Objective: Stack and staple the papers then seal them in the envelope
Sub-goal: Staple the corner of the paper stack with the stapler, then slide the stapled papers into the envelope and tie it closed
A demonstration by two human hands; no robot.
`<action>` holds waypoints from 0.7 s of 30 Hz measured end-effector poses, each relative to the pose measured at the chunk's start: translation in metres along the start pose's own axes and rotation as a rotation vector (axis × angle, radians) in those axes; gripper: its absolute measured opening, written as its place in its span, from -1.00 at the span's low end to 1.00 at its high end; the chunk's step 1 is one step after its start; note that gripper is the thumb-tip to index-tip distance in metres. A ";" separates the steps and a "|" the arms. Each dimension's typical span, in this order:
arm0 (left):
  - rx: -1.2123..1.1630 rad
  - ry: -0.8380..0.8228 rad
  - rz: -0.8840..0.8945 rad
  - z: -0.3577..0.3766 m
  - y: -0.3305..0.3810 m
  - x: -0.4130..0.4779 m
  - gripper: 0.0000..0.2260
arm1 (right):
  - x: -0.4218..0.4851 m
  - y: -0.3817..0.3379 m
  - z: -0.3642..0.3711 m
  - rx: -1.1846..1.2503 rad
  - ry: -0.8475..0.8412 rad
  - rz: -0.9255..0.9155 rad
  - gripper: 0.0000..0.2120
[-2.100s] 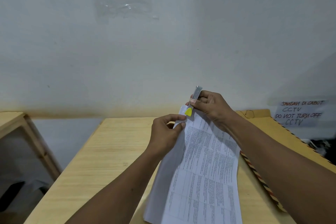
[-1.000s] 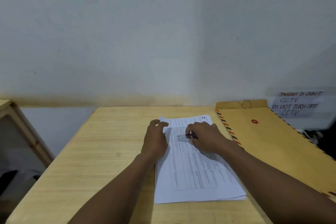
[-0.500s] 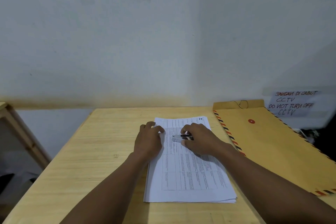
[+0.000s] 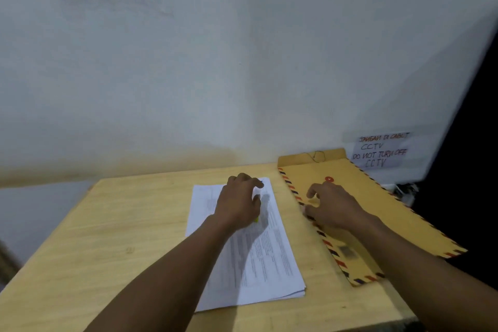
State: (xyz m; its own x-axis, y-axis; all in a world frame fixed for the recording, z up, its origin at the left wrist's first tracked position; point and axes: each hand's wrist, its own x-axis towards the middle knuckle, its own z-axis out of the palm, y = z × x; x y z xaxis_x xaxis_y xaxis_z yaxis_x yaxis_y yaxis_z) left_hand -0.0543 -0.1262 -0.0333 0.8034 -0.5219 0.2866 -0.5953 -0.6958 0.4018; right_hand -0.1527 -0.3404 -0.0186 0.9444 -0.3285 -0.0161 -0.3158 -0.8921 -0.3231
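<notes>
— Where do the papers lie?

— Flat on the wooden table, at the lower middle of the frame, printed side up, the sheets roughly squared into one stack.

— And the person's left hand?

— It rests on the upper part of that stack, knuckles bent, fingers curled downward. A small yellow-green bit peeks out at the hand's lower right edge. It cannot be told what the bit belongs to, or whether the fingers close on something or merely press the paper.

— The envelope?

— It is brown with a striped border, just beside the stack to the right and apart from it. It lies flat and runs from the middle right toward the lower right. Its flap is at the far end by the wall, with a thin string on it and a red disc just below.

— The right hand?

— It is on the envelope, near the left border. The fingers are spread and bent, tips down on the face, and the thumb is at the striped edge. Whether the hand pinches that edge cannot be told.

— Anything else?

— A handwritten sign on the wall at the right.
</notes>
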 end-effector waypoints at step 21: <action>0.258 -0.185 0.316 0.047 0.067 0.043 -0.54 | -0.025 0.059 -0.024 0.001 0.010 -0.054 -0.70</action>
State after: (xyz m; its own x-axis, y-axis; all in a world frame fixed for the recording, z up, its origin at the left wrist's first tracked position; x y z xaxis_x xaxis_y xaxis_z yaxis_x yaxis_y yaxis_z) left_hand -0.0597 -0.2184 -0.0351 0.5807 -0.7915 0.1908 -0.8129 -0.5766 0.0822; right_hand -0.1970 -0.3920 -0.0149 0.9592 -0.2826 0.0107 -0.2640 -0.9084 -0.3244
